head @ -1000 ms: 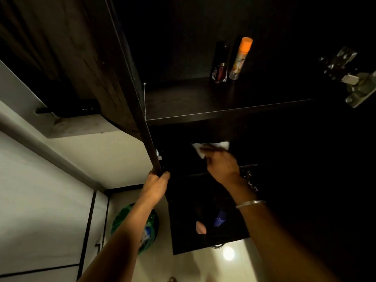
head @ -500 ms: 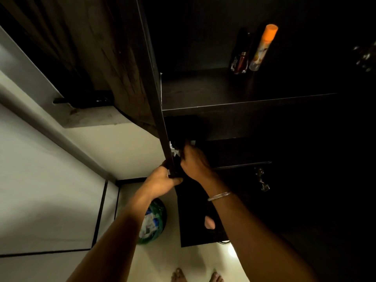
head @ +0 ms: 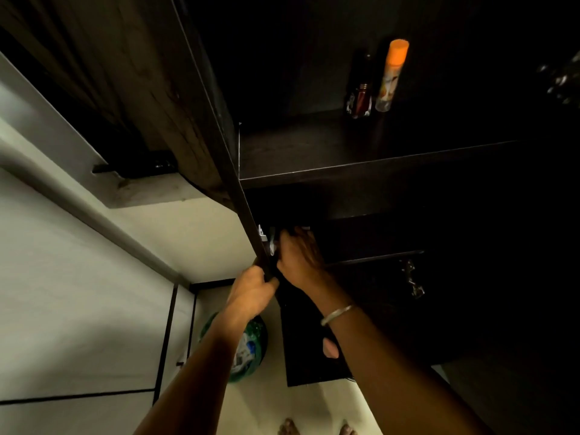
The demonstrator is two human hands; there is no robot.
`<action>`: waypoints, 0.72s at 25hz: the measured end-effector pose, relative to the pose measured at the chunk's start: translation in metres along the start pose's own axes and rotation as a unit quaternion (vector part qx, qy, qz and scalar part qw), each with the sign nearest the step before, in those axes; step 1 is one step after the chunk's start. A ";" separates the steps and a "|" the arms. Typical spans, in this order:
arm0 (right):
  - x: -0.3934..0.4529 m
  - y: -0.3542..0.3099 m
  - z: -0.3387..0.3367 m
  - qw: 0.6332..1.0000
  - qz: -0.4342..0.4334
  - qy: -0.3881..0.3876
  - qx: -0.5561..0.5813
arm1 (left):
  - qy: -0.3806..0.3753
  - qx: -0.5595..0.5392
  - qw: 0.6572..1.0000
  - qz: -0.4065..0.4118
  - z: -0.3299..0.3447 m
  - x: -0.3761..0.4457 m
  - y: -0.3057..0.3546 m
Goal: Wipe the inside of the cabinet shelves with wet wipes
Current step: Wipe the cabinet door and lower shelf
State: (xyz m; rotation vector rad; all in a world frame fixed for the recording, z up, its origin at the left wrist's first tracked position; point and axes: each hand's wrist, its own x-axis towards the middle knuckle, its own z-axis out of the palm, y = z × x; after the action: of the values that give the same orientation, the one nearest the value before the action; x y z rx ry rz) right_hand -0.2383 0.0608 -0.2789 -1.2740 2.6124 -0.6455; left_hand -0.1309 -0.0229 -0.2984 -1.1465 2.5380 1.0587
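- head view: left hand (head: 251, 291) grips the cabinet door (head: 201, 120) edge.
- right hand (head: 299, 254) reaches into the dim lower shelf (head: 376, 262), fingers curled over a barely visible white wipe (head: 272, 246).
- orange-capped can (head: 392, 75) stands on the upper shelf.
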 end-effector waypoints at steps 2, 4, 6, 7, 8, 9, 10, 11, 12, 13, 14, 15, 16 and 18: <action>0.002 -0.001 0.001 1.000 0.014 0.009 0.019 | 0.019 -0.007 1.000 0.003 -0.001 0.001 0.001; -0.021 0.010 0.009 0.995 -0.055 0.000 0.080 | 0.036 -0.034 0.999 0.012 0.001 0.000 0.000; -0.046 0.037 0.007 0.980 -0.166 -0.036 0.105 | 0.028 -0.057 0.998 0.006 0.000 -0.003 0.004; -0.046 0.062 -0.001 0.978 -0.191 -0.030 0.081 | 0.019 -0.062 0.998 -0.004 -0.002 -0.002 0.006; -0.045 0.089 -0.014 0.985 -0.173 -0.018 0.017 | 0.009 -0.060 0.998 -0.017 -0.004 -0.001 0.008; -0.044 0.114 -0.026 0.993 -0.107 -0.003 -0.052 | -0.001 -0.053 0.998 -0.029 -0.005 0.001 0.010; -0.046 0.136 -0.039 0.994 -0.007 0.003 -0.108 | -0.004 -0.048 0.998 -0.035 -0.007 -0.001 0.012; -0.050 0.149 -0.045 0.987 0.083 0.011 -0.138 | -0.003 -0.055 0.998 -0.033 -0.006 -0.002 0.013; -0.052 0.144 -0.043 0.980 0.139 0.025 -0.138 | 0.001 -0.079 0.996 -0.030 -0.005 -0.004 0.014; -0.052 0.127 -0.031 0.981 0.144 0.048 -0.118 | 0.008 -0.121 0.992 -0.026 -0.004 -0.006 0.014; -0.057 0.100 -0.017 0.988 0.107 0.060 -0.093 | 0.018 -0.164 0.986 -0.026 -0.004 -0.009 0.016; -0.065 0.075 -0.001 0.995 0.042 0.049 -0.081 | 0.032 -0.187 0.981 -0.027 -0.001 -0.011 0.016; -0.074 0.059 0.011 0.995 -0.033 0.026 -0.087 | 0.046 -0.187 0.981 -0.023 0.001 -0.012 0.016; -0.076 0.070 0.007 0.986 -0.132 0.003 -0.105 | 0.065 -0.150 0.986 -0.019 0.004 -0.008 0.013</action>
State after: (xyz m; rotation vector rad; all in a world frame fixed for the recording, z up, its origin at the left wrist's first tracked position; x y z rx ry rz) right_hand -0.2386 0.1562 -0.3201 -1.7029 2.5956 -0.4181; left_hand -0.1350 -0.0096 -0.2913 -1.3738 2.4991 1.4382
